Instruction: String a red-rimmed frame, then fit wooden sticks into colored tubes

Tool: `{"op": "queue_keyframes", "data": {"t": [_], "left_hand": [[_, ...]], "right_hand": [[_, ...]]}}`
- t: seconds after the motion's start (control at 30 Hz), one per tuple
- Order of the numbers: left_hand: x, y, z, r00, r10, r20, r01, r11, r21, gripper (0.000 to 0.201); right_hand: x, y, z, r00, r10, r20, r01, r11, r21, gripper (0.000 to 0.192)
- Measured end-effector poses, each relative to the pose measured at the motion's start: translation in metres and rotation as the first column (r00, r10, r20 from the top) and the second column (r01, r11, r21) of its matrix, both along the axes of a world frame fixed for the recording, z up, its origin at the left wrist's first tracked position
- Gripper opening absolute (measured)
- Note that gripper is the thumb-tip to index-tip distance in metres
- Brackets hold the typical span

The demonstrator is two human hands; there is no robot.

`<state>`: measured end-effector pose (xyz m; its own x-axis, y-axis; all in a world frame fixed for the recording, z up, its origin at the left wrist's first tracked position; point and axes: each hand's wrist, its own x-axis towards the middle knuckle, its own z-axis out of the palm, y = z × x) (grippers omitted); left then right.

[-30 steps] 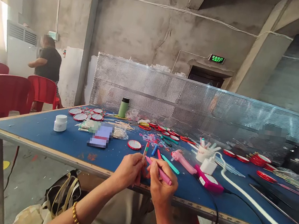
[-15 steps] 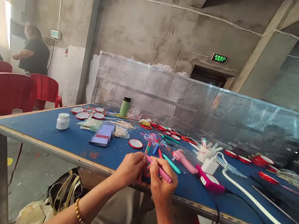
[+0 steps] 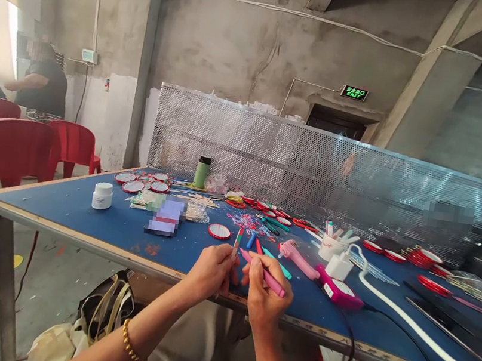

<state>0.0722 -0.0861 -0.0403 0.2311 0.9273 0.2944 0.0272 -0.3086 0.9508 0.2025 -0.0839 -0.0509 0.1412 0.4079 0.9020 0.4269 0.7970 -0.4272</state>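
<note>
Near the table's front edge, my left hand (image 3: 209, 269) pinches a thin flat stick (image 3: 238, 239) upright. Its top shows red and green bands, and the lower part is hidden by the fingers. My right hand (image 3: 268, 296) grips a pink marker pen (image 3: 274, 284) like a pencil. The marker's tip points left at the stick, a small gap apart. Just beyond my hands lie a blue marker (image 3: 251, 241), a red marker (image 3: 258, 248) and a teal marker (image 3: 281, 267). A round red-rimmed disc (image 3: 219, 231) lies beyond my left hand.
On the blue table (image 3: 69, 209) stand a white jar (image 3: 102, 196), a green bottle (image 3: 202, 172) and a cup of markers (image 3: 331, 247). A pink handheld device (image 3: 299, 261), a magenta box (image 3: 339, 289) and cables lie right. A perforated metal screen (image 3: 246, 145) backs the table.
My right hand has moved slightly right with the pink marker, drawing its tip away from the stick. A person in the background has shifted left.
</note>
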Motion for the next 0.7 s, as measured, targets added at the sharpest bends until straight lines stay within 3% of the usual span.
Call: {"op": "queue_keyframes", "data": {"t": [0.43,0.7], "left_hand": [[0.0006,0.0,-0.0011,1.0,0.004,0.003,-0.004,1.0,0.024,0.034],[0.0009,0.0029,-0.0008,1.0,-0.016,0.007,0.015,1.0,0.014,0.03]], "right_hand": [[-0.0031,-0.0015,0.004,0.993,-0.039,0.107,0.03,0.996,0.084,0.019],[-0.0017,-0.0015,-0.0038,1.0,-0.013,0.028,0.012,0.999,0.044,0.016]]}}
